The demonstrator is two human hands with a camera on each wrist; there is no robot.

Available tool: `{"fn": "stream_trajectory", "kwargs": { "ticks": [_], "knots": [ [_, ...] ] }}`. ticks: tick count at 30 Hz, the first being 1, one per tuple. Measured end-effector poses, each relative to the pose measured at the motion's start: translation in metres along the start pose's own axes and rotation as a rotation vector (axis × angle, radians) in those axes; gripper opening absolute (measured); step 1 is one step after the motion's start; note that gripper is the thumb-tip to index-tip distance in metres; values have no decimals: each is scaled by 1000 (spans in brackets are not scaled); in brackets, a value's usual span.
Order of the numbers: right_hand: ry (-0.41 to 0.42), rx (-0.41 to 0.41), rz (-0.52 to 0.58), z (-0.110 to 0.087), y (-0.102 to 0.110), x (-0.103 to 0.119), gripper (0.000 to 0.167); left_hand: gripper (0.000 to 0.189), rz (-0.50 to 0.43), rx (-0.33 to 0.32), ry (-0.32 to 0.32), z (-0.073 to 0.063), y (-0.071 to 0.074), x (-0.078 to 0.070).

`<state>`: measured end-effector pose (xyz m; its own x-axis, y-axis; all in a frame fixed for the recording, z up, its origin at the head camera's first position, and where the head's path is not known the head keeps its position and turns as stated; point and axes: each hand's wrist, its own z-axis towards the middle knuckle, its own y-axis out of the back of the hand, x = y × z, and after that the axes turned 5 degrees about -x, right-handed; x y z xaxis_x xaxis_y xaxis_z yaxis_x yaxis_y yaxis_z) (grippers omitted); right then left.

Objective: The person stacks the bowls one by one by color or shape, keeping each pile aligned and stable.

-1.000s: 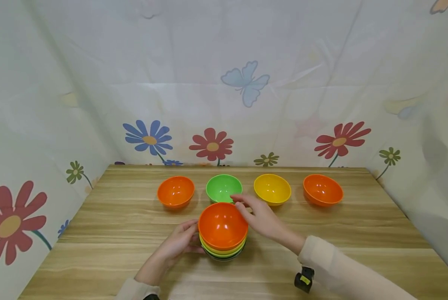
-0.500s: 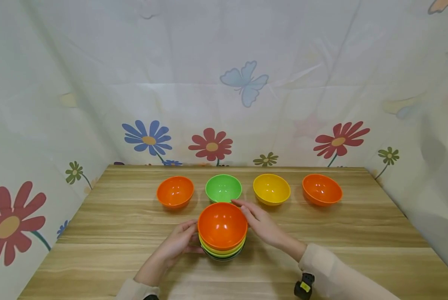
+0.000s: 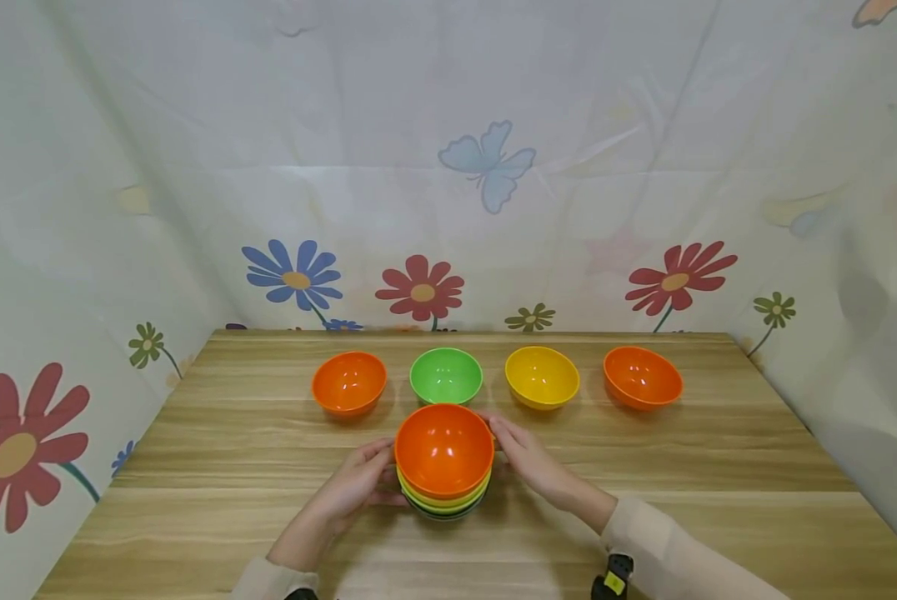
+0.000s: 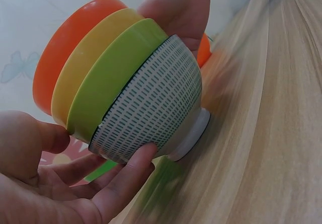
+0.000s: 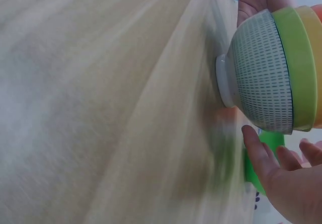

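Note:
A stack of nested bowls stands on the table in front of me. Its top is an orange bowl [image 3: 444,450], with a yellow bowl [image 4: 75,73] and a lime green bowl [image 4: 115,73] under it. Lowest is a white bowl with green dashes [image 4: 156,98] and a white foot. My left hand [image 3: 353,490] holds the stack's left side, thumb near the lime and yellow bowls, fingers along the patterned bowl. On the right side, my right hand [image 3: 538,468] has its fingertips at the stack, fingers loosely extended; the stack partly hides them.
Behind the stack runs a row of single bowls: an orange bowl [image 3: 347,383], a green bowl [image 3: 446,377], a yellow bowl [image 3: 542,377] and another orange bowl [image 3: 642,379]. The wooden table [image 3: 216,467] ends at a flower-printed cloth [image 3: 343,150].
My right hand has come down and nearer from over the stack's back right rim to its right side. The left hand and the stack have stayed in place.

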<state>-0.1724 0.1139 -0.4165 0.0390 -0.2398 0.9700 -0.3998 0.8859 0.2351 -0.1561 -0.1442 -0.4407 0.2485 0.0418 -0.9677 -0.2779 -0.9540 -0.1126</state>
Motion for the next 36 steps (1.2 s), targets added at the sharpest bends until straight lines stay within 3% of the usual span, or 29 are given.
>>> {"fn": "stream_trajectory", "kwargs": {
  "ticks": [17,36],
  "knots": [
    [-69,98,242,-7,-11,-9,60,48,1,-7,4,0,0,-1],
    [-82,81,277,-11,-16,-12,58,49,-3,-7,10,0,1,0]
  ]
}}
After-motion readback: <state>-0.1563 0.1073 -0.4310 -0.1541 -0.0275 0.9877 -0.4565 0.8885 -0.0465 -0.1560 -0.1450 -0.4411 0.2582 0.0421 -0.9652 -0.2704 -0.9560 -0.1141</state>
